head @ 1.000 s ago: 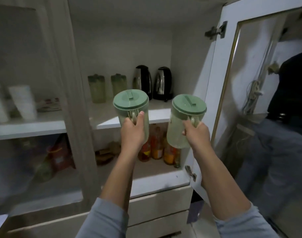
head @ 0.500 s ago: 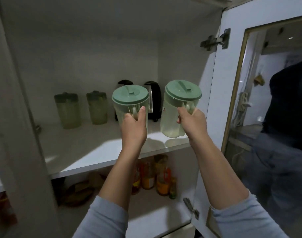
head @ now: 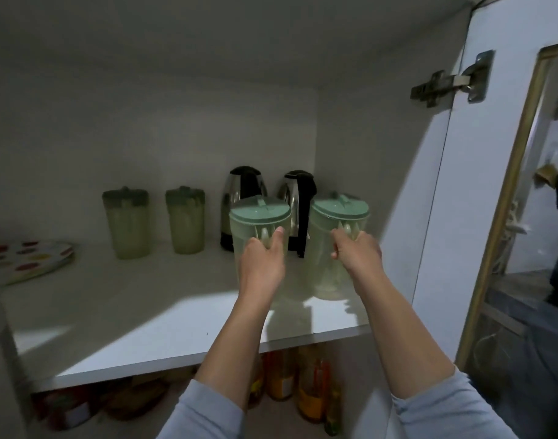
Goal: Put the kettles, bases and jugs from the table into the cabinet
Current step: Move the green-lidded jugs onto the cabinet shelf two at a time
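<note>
Behind both held jugs, kettles (bases hidden) stand.

Both my arms reach up and forward toward twelve o'clock, roughly parallel, forearms bare and pale blue sleeves pushed back near the elbows. My left hand is closed in a fist-like grip, back of the hand facing me, thumb lying up along the top toward one o'clock, wrist straight. My right hand sits at three o'clock from the left, at about the same height and well apart from it, fingers curled tight, knuckles turned toward nine o'clock. The right forearm angles in from five o'clock, the left from six.
</note>
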A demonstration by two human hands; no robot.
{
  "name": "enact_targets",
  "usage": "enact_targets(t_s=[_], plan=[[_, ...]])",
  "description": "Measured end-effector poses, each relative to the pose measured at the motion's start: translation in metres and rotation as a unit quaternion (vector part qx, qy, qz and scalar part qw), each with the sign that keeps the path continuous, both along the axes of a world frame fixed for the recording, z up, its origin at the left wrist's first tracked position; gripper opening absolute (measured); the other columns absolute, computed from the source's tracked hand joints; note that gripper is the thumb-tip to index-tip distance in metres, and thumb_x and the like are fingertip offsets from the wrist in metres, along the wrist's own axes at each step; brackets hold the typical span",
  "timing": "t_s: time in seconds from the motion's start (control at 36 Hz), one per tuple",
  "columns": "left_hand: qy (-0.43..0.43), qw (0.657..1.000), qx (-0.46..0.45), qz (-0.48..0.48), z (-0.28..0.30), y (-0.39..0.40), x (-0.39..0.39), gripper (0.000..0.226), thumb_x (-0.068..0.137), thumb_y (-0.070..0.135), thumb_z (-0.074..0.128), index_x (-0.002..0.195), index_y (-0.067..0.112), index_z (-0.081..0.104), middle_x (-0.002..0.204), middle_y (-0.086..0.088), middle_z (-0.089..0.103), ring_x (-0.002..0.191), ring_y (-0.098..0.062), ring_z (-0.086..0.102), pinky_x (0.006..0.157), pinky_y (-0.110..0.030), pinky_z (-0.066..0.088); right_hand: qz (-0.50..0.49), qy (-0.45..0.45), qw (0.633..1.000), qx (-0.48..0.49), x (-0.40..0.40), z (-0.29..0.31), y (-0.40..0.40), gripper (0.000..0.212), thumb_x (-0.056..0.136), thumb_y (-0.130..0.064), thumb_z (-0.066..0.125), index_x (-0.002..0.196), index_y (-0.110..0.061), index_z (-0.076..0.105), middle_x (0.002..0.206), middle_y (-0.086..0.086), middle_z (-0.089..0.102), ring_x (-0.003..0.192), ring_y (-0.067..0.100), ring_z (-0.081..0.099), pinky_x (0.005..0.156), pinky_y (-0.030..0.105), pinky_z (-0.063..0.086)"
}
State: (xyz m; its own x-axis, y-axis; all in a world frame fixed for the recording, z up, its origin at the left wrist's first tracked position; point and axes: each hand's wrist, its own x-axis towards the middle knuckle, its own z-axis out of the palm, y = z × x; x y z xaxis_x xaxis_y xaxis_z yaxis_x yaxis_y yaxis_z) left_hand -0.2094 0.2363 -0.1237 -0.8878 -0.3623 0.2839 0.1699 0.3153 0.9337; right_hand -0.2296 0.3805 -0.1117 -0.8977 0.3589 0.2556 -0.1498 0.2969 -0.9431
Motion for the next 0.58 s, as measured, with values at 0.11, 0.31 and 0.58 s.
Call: enact_targets(t_s=[0.11,0.31,0.58], plan=[[0.000,1.000,-0.001,0.014,-0.004,0.010,-0.020,0.068,0.092,0.052,0.044,0.109,-0.012,0.059,0.108,-0.027,0.065,0.099,-0.041,0.061,0.075,-0.037,0.046,-0.001,-0.017,1.000,0.017,-0.021,-0.003,0.007,0.026,0.085,-0.032,0.055,0.085,-0.007,0.061,0.091,0.019,0.069,0.086,0.033,0.065,0.069,0.031,0.043],[-0.010,1.000,-0.005,0.025,-0.013,0.024,-0.046,0.063,0.090,0.053,0.045,0.094,-0.009,0.062,0.101,-0.028,0.067,0.088,-0.040,0.063,0.070,-0.037,0.045,0.022,-0.031,0.999,0.031,-0.045,-0.009,0.019,0.025,0.084,-0.030,0.055,0.086,-0.006,0.061,0.088,0.016,0.067,0.072,0.026,0.056,0.053,0.027,0.036],[-0.024,0.999,0.024,0.041,-0.015,0.024,-0.061,0.066,0.088,0.060,0.044,0.105,-0.002,0.061,0.102,-0.015,0.068,0.093,-0.030,0.062,0.070,-0.031,0.038,0.029,-0.041,0.999,0.019,-0.052,-0.012,0.024,0.035,0.084,-0.033,0.054,0.104,-0.006,0.062,0.102,0.015,0.070,0.086,0.028,0.062,0.054,0.026,0.039]])
